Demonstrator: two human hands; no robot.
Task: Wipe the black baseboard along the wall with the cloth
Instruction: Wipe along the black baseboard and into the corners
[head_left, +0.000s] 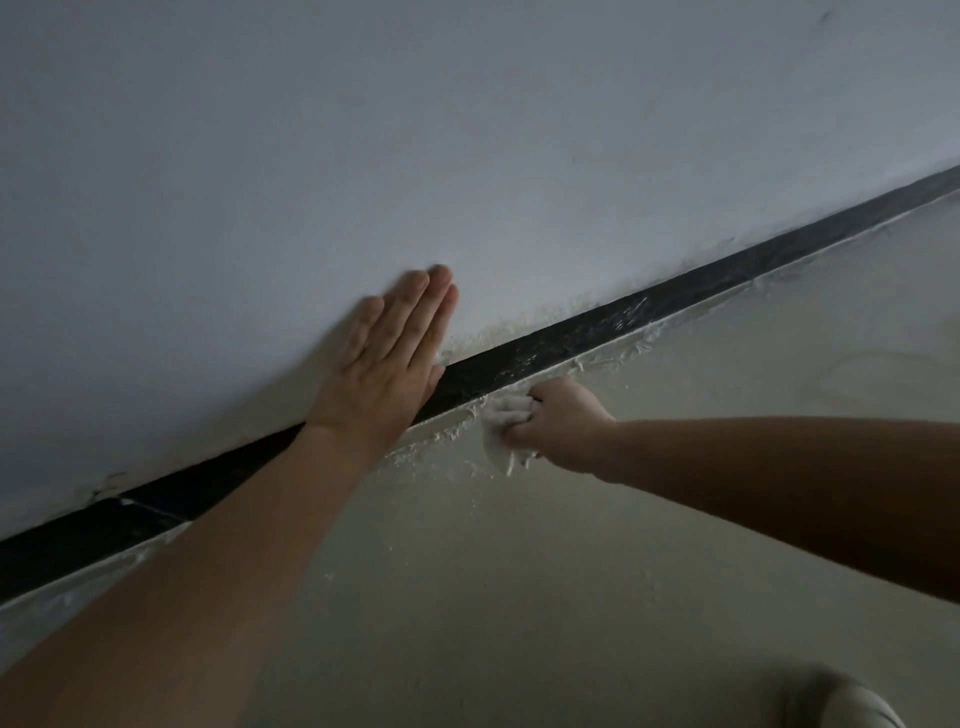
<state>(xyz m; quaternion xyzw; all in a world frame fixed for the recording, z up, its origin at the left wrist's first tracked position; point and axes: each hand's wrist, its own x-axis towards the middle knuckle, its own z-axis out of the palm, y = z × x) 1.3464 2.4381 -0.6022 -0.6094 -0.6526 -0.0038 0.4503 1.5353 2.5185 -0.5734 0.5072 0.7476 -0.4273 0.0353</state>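
Two hands, left hand (387, 364) and right hand (563, 423), one cloth (501, 428), one black baseboard (519, 357), one wall (467, 130).

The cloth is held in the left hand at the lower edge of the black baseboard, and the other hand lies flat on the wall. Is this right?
No. In the head view the right hand grips the cloth at the lower edge of the black baseboard; the left hand is the one lying flat on the wall.
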